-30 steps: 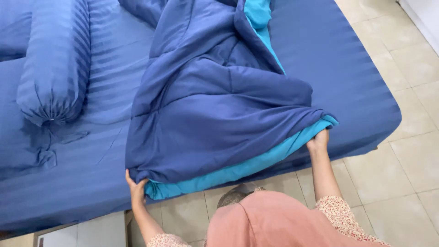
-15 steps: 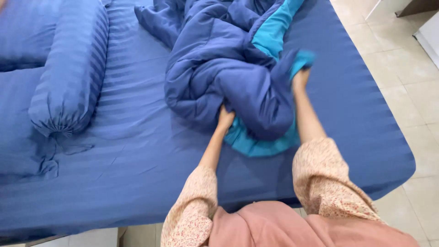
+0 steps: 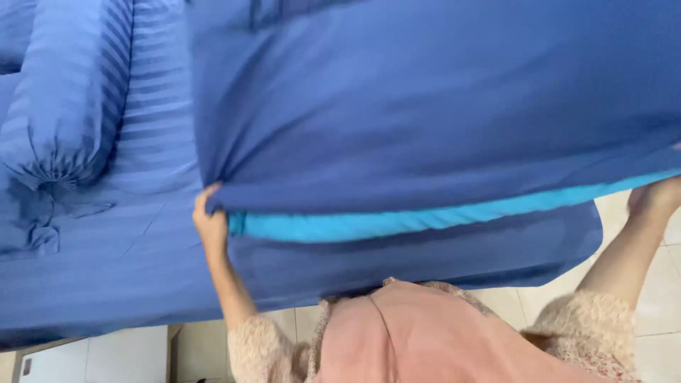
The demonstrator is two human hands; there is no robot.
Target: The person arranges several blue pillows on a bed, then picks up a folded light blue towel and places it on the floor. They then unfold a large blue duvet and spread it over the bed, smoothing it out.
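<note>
- Since half a second ago the blanket [image 3: 440, 106] has gone from a bunched heap in the middle of the bed to a wide, taut sheet lifted above the mattress; both hands have drawn back from the heap to the near edge and spread far apart.
- The left hand [image 3: 210, 225] is closed on the blanket's near left corner, fingers curled over the dark blue cloth, with the arm reaching up from the lower middle of the view.
- The right hand [image 3: 656, 197] is at the right border of the view, raised to the blanket's near right edge; it touches the cloth there, but the fingers run out of view, so I cannot tell how it grips.
- The blanket is dark blue on the side facing the camera, with a turquoise strip [image 3: 425, 221] showing along its near lower edge between the two hands. It fills most of the upper view and is blurred by motion.
- Below it lies the bed [image 3: 106, 284], covered in a blue striped sheet.
- A blue striped bolster [image 3: 67, 106] with a gathered end lies lengthwise on the bed's left side, just beside the blanket's left edge.
- The person's pink garment [image 3: 425, 340] and pale patterned sleeves [image 3: 603, 326] fill the bottom of the view, over a pale tiled floor [image 3: 660, 284].
</note>
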